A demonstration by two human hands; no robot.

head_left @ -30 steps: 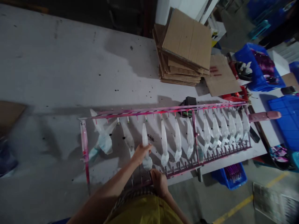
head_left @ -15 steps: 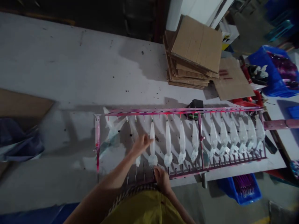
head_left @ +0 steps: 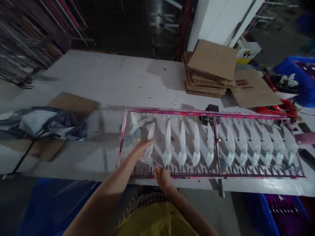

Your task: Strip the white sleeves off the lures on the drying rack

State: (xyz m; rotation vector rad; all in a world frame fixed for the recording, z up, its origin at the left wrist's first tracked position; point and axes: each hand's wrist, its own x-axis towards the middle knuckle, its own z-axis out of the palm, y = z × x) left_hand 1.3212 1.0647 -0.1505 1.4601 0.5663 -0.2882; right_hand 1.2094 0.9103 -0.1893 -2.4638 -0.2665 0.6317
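A clear plastic piece (head_left: 152,128) slants inside the rack (head_left: 201,113) near its left end, partly behind the left hand (head_left: 142,148); whether gripped, I cannot tell. The right hand (head_left: 162,177) curls near the rack's lower bar (head_left: 194,177), its hold unclear. Similar pieces (head_left: 182,141) hang along the rack; cardboard (head_left: 211,62) lies stacked beyond it.

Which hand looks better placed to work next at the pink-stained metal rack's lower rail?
Probably the right hand: it's near the lower rail; the left hand is farther off, at a translucent white elongated piece.
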